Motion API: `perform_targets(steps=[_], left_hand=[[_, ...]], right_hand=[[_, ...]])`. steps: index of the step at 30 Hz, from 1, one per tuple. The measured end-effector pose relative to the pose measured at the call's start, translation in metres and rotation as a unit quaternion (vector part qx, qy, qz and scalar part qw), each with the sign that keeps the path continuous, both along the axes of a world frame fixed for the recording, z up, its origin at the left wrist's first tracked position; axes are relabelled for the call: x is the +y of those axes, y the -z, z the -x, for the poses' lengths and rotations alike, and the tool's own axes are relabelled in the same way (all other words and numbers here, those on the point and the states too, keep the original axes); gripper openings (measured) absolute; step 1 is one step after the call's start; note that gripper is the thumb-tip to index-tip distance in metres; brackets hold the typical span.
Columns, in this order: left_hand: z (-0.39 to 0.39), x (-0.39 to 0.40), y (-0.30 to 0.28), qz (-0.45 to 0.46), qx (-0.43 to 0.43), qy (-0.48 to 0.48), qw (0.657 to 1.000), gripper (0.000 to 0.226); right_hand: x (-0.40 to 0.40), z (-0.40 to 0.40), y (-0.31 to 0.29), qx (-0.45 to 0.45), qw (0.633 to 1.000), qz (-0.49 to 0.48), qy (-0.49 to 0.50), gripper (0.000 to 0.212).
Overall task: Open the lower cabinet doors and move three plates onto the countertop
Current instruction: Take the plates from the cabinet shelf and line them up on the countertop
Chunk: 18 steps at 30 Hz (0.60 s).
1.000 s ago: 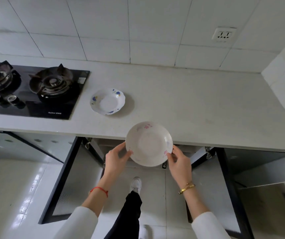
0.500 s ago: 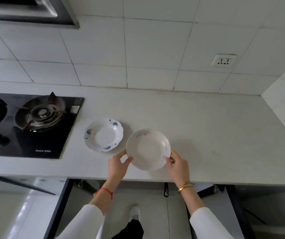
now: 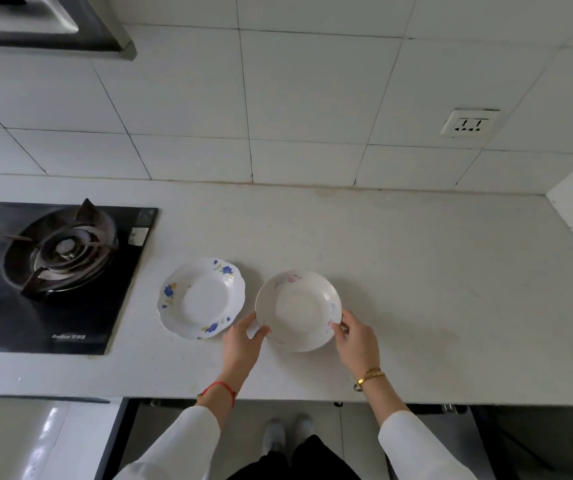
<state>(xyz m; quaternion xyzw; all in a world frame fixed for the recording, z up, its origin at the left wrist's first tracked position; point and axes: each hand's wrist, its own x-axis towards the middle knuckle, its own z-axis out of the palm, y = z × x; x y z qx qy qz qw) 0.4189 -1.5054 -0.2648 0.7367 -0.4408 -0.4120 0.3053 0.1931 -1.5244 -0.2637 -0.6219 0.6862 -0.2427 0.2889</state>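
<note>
A pale plate with faint pink flowers (image 3: 298, 310) sits on the white desk (image 3: 434, 278), near its front edge. The person's left hand (image 3: 243, 341) holds its left rim, thumb on top and fingers curled beneath; the right hand (image 3: 359, 341) pinches the right rim the same way, so each grip is closed on that plate. Just beside it to the left, apart by a narrow gap, lies a scalloped plate with blue flowers (image 3: 202, 297). Further left a black gas hob (image 3: 56, 271) is set into the desk. Below the front edge, the open lower cabinet doors (image 3: 115, 441) show dark on either side of the person's legs.
</note>
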Motion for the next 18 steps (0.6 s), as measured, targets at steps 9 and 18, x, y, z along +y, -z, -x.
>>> perform_targets(steps=[9,18], left_hand=[[0.001,-0.015,0.012,-0.006,0.002,-0.034,0.999,0.038],[0.004,-0.022,0.011,0.005,-0.025,-0.055,0.998,0.024]], right_hand=[[-0.026,-0.005,0.012,0.003,1.0,-0.022,-0.018,0.032],[-0.041,-0.011,0.016,0.026,0.998,-0.035,-0.034,0.036]])
